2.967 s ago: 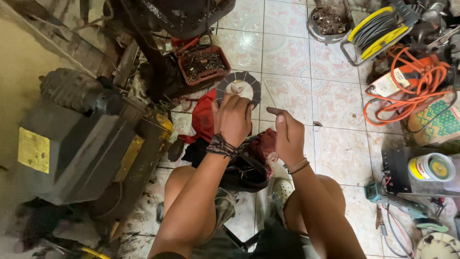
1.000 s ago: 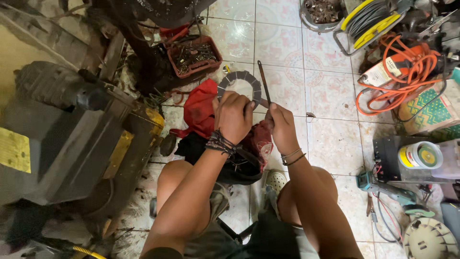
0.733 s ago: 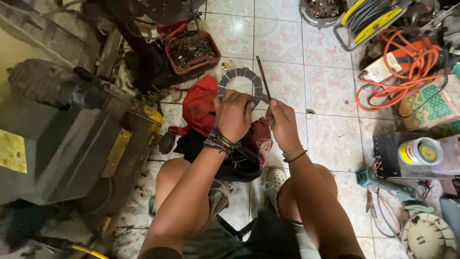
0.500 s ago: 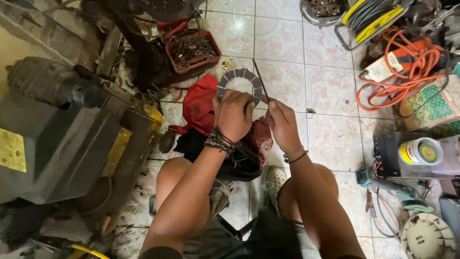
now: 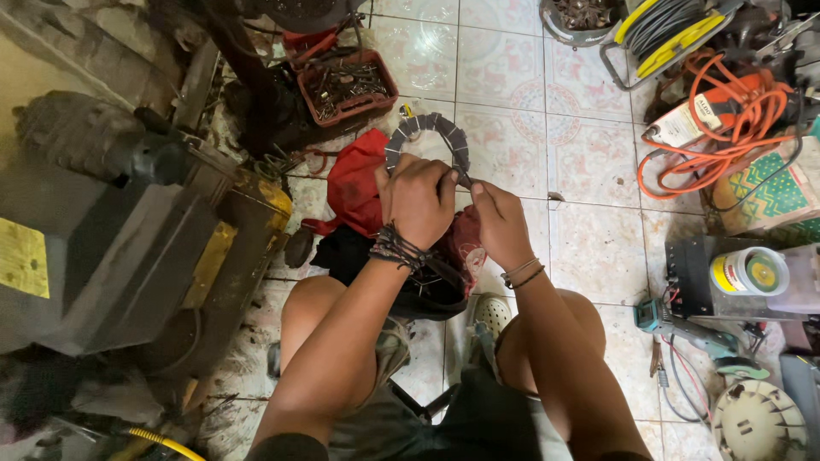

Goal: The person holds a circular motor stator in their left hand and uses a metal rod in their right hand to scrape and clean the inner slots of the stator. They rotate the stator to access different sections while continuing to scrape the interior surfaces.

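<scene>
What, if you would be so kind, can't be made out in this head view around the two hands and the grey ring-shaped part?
- Grey ring-shaped part: its lower half is hidden behind the left hand.
- Thin tool under the right hand: only a sliver shows, so its kind is unclear.
- Red parts tray: contents too small to tell.
- Cable reel: cut off by the top edge.

My left hand [image 5: 418,201] holds a grey segmented ring [image 5: 427,137] above the tiled floor [image 5: 512,145]. My right hand [image 5: 502,224] pinches at its right edge. A red cloth [image 5: 359,183] lies just beside.
</scene>
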